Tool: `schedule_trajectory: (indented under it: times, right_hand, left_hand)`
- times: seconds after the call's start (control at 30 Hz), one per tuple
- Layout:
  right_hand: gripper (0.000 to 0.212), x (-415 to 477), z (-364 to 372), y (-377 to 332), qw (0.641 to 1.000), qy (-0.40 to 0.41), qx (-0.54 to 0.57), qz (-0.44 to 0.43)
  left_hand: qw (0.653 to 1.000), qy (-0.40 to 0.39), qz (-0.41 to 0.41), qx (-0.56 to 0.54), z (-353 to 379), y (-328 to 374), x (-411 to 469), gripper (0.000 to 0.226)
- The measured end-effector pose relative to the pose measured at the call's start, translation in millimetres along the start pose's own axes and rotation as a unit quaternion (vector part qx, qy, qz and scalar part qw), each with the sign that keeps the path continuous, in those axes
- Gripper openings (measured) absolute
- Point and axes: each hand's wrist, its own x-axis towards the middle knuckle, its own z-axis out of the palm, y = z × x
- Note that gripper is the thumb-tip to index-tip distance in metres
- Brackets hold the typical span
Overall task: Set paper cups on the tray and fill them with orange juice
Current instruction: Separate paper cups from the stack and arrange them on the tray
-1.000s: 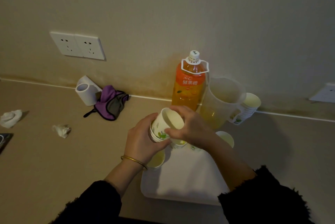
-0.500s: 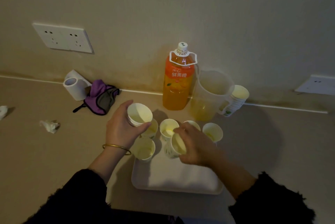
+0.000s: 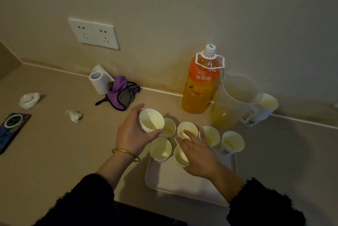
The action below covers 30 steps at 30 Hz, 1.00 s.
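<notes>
A white tray [image 3: 182, 183] lies on the counter in front of me. Several white paper cups [image 3: 160, 149] stand on its far end, some with a little yellow juice at the bottom. My left hand [image 3: 130, 135] grips a small stack of paper cups [image 3: 150, 120] above the tray's far left corner. My right hand [image 3: 198, 152] hovers over the middle cups with fingers spread, holding nothing and partly hiding one cup [image 3: 180, 156]. An orange juice bottle [image 3: 200, 83], capped, stands by the wall.
A clear pitcher [image 3: 233, 101] with a little juice stands right of the bottle, a stack of spare cups [image 3: 264, 109] beside it. At the left are a paper roll [image 3: 99, 82], a purple cloth [image 3: 123, 93], crumpled tissues [image 3: 74, 115] and a phone [image 3: 11, 129].
My right hand set a cup down on the tray and let go, its fingers now spread. My left hand keeps the cup stack. The view shifted left.
</notes>
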Motion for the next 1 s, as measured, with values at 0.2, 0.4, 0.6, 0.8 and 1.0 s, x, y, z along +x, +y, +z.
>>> schedule_trajectory:
  times: [0.2, 0.4, 0.6, 0.8, 1.0]
  right_hand:
    - [0.107, 2, -7, 0, 0.999, -0.041, 0.012, -0.004]
    - [0.068, -6, -25, 8, 0.987, 0.121, 0.103, 0.023]
    - [0.025, 3, -78, 20, 0.885, 0.255, 0.356, 0.162]
    - [0.014, 0, -85, 27, 0.868, 0.211, 0.4, 0.204]
    - [0.007, -8, -89, 32, 0.861, 0.164, 0.415, 0.246]
  left_hand:
    - [1.0, -0.013, 0.009, 0.001, 2, 2, 1, 0.091]
    - [0.998, -0.05, 0.016, -0.018, 8, 12, 3, 0.093]
    - [0.988, -0.139, 0.063, -0.041, 22, 35, -6, 0.095]
    - [0.977, -0.184, 0.084, -0.061, 31, 53, -11, 0.095]
    - [0.971, -0.216, 0.098, -0.041, 34, 57, -10, 0.104]
